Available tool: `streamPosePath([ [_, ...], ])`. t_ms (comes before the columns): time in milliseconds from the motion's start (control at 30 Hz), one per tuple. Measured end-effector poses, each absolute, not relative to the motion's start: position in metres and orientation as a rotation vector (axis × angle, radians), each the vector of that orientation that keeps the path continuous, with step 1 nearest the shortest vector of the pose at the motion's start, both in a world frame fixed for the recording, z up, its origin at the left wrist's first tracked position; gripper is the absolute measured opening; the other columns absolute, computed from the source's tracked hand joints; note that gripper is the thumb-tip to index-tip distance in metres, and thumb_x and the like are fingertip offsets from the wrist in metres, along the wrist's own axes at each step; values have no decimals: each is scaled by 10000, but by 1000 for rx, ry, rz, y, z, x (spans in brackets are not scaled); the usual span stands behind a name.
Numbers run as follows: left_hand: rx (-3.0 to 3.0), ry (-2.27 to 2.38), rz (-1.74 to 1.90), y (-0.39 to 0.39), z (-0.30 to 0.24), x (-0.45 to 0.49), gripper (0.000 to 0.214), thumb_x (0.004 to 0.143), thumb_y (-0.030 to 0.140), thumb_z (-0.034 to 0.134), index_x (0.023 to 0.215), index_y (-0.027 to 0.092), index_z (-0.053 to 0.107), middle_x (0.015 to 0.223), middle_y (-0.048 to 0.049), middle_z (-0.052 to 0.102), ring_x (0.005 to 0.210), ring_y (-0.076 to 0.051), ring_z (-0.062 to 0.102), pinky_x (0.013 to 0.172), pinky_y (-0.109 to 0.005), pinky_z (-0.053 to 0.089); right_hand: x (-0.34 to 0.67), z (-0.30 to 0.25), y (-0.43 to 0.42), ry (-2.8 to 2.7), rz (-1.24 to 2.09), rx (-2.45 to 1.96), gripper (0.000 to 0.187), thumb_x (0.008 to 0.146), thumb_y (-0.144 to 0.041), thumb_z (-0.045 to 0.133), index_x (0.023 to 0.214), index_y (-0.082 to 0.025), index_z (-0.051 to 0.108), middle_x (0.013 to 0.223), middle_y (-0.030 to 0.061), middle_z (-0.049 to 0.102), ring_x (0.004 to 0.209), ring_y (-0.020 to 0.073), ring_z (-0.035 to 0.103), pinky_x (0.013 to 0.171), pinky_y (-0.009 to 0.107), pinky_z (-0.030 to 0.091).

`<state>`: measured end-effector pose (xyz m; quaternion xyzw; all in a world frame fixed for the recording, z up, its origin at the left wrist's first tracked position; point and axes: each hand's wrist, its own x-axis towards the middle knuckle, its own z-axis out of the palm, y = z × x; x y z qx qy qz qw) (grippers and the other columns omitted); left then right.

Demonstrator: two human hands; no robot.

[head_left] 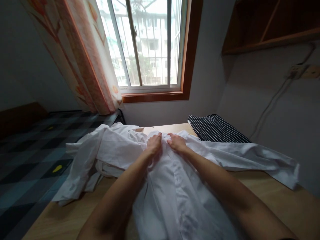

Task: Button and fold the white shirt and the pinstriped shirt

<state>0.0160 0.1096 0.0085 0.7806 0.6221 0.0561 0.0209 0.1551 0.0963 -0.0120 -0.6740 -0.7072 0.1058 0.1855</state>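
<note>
A white button-up shirt (172, 186) lies across the wooden table, its collar end away from me and its front placket running toward me. One long sleeve (252, 155) stretches out to the right. At the collar, my left hand (154, 144) is closed on the fabric, left of the placket. Just right of it, my right hand (176, 141) pinches the collar area too. The fingertips are partly lost in the cloth. More white garments (115, 146) are heaped on the left, their sleeves hanging toward the table's left edge.
The wooden table (265, 193) spreads under the shirt. A folded black-and-white striped cloth (217, 128) lies at the back right. Left of the table is a bed with a checked cover (22, 166). A curtain (85, 66) hangs beside the window (150, 50). A cable (270, 103) runs down the right wall.
</note>
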Motion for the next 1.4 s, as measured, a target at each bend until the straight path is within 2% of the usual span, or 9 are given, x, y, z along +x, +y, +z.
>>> streamPosePath([
  [133,2525,1872,422,133,2,27,426,862,81,412,1252,175,553,1251,-164,579,1111,-283,572,883,-370,469,154,-29,109,-2030,214,-2040,325,944,-400,452,1183,-210,564,1166,129,613,1034,259,622,852,349,446],
  [300,2529,1523,627,149,-22,39,755,792,62,465,1495,231,250,1393,-89,515,1195,-259,501,967,-384,420,165,-38,110,-1917,121,-2093,273,946,-310,433,1141,-165,557,1150,149,604,1004,254,630,838,340,456],
  [533,2405,1681,880,137,-39,41,325,844,155,496,1157,168,580,1088,-108,653,1081,-246,554,955,-367,410,166,-33,110,-1898,87,-2084,323,861,-294,519,1137,-127,527,1097,183,630,1006,301,631,830,368,468],
  [633,2419,1824,1049,137,-28,40,413,839,178,534,1251,180,526,1258,-112,580,1174,-277,489,976,-402,389,166,-32,111,-1900,77,-2053,327,836,-245,536,1144,-139,499,1060,174,653,981,300,644,807,358,470],
  [733,2591,1628,903,143,-25,38,533,823,192,583,1345,220,477,1382,-71,519,1246,-266,436,1013,-401,361,172,-33,114,-1867,96,-2031,313,834,-180,516,1144,-147,488,1024,172,670,965,301,651,806,365,462],
  [867,2677,1466,635,150,-32,32,268,886,212,517,1103,246,670,1227,-42,641,1179,-237,479,1018,-398,342,189,-37,122,-1642,288,-1990,348,810,-131,516,1157,-153,508,943,137,686,916,267,652,806,343,448],
  [1100,2701,1660,536,146,-25,44,270,888,185,453,865,170,722,977,-125,697,999,-269,563,918,-423,383,209,-44,140,-1356,654,-1717,242,763,-135,461,874,-151,676,712,23,661,650,155,602,676,256,461],
  [1300,2558,1668,510,148,-23,73,235,869,275,525,980,194,716,1019,-110,694,982,-249,589,875,-362,422,205,-49,148,-1310,599,-1699,202,698,-288,630,834,-140,646,808,52,684,720,174,617,671,259,462],
  [1400,2363,1744,529,152,-33,78,244,855,297,552,990,194,728,1023,-105,698,954,-235,605,837,-327,440,200,-50,144,-1370,464,-1791,295,648,-223,666,932,-160,614,866,58,689,801,200,633,740,285,465],
])
